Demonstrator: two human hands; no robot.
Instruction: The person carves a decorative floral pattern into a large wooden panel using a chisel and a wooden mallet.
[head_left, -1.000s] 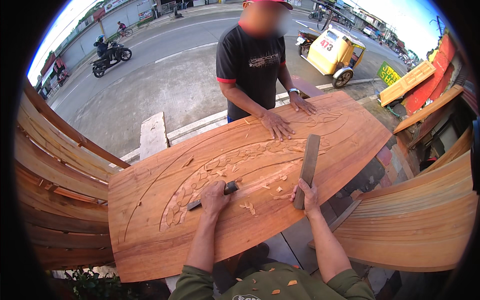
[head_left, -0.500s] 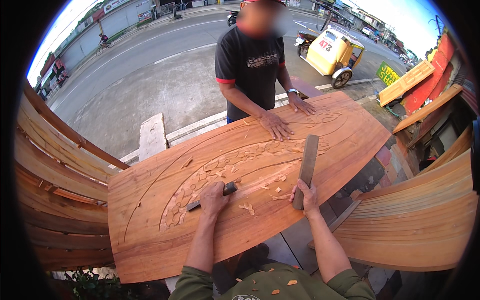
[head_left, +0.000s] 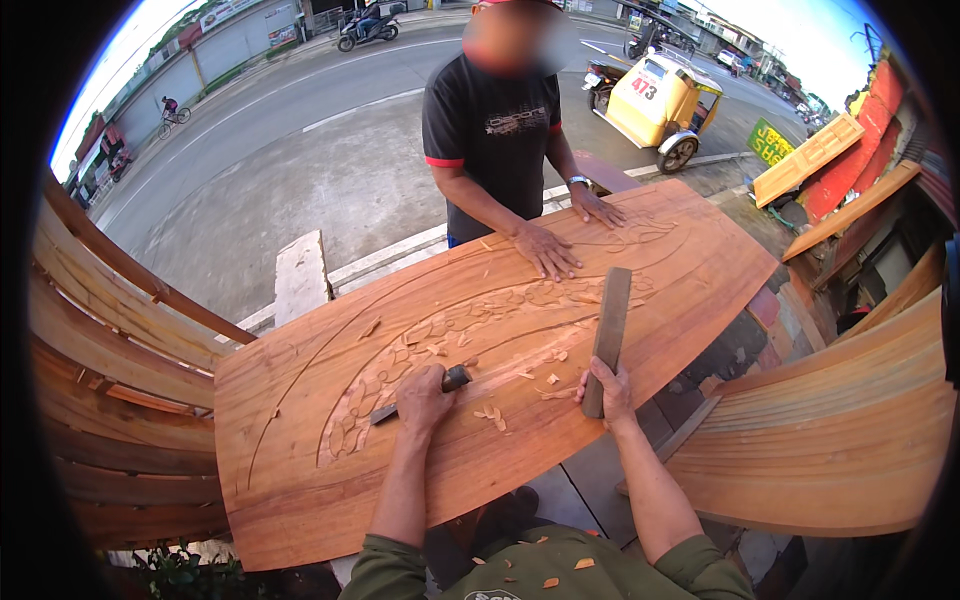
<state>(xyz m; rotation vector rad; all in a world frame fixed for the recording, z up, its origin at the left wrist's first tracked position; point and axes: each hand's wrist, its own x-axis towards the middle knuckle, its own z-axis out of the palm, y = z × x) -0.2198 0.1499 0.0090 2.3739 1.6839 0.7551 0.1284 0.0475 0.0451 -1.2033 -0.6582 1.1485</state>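
Observation:
My left hand (head_left: 424,402) is closed around a wood chisel (head_left: 457,377). Its dark handle end sticks out to the right of my fist, and its flat blade points left, low over the carved door panel (head_left: 300,500). In my right hand (head_left: 611,394) is a thick, square-edged wooden stick (head_left: 615,315), gripped by its near end and tilted up and away over the panel. Carved leaf shapes and long curved grooves run across the reddish wood. Loose wood shavings (head_left: 492,417) lie between my hands.
Across the panel stands a person in a dark shirt (head_left: 490,130), both hands flat on its far side. Planks (head_left: 120,350) lean at the left, and a large wooden panel (head_left: 820,440) is at the right. Beyond are a road and a yellow tricycle (head_left: 655,100).
Both my hands hold their tools almost still. On the road, a motorcycle has come into view at the top left, and the cyclist has moved left. The view has shifted slightly.

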